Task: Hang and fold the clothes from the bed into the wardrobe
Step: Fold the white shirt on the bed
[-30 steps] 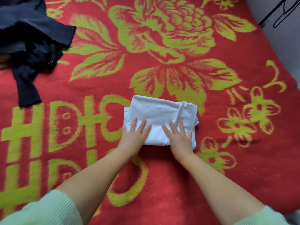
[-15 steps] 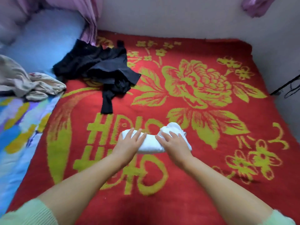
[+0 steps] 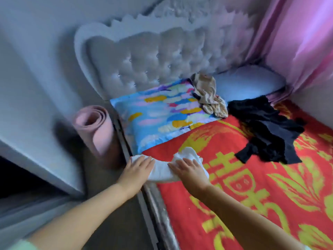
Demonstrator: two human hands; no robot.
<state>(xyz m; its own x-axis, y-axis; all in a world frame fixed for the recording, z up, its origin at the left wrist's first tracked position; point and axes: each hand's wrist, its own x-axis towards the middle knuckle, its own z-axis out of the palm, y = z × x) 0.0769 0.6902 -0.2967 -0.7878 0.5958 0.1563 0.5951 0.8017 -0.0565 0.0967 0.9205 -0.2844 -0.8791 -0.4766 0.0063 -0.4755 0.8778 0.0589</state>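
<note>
We've got the left hand (image 3: 137, 168) and right hand (image 3: 189, 170) clasping the folded white garment (image 3: 163, 171) end to end — light, floppy, so we support both ends.

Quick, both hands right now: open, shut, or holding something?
Left hand: holds one end of the folded white garment, fingers over it.
Right hand: holds its other end the same way.

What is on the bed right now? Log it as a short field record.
held item: folded white garment, at the bed's near edge
left hand: on the garment's left end, fingers laid over it
right hand: on its right end, fingers laid over it
still to sort: black clothes on the red blanket; beige garment on the colourful pillow
beside bed: rolled pink mat
</note>
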